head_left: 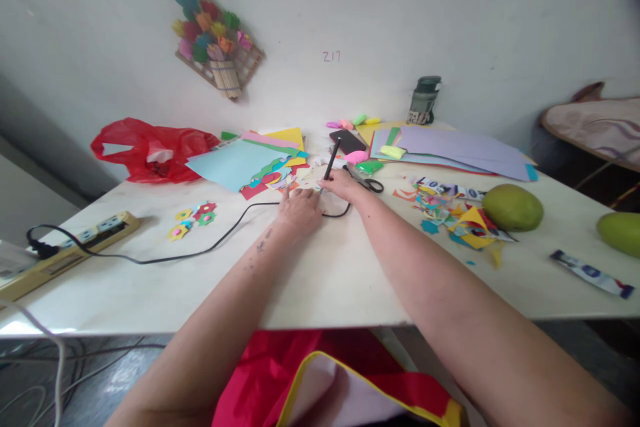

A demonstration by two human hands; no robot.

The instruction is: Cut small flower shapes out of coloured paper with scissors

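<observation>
My right hand (339, 183) grips a slim black pencil (332, 159), tilted with its upper end up and away. What its tip touches is hidden by my hands. Next to it, my left hand (300, 208) lies low on the white table, fingers forward, seemingly on or beside small paper scraps (295, 178). Black-handled scissors (373, 184) lie just beyond my right wrist. A black cord (240, 220) runs from the left, passes under my hands and curves up by the right wrist; its far end is hidden. Small paper flowers (205, 215) rest to the left.
Coloured paper sheets (225, 163) and a red plastic bag (160, 150) lie back left; a phone (349, 141) and purple paper (450, 147) lie back right. A bottle (425, 101) stands by the wall. Mangoes (513, 207) and scraps (440, 210) are right; a power strip (75, 252) is left.
</observation>
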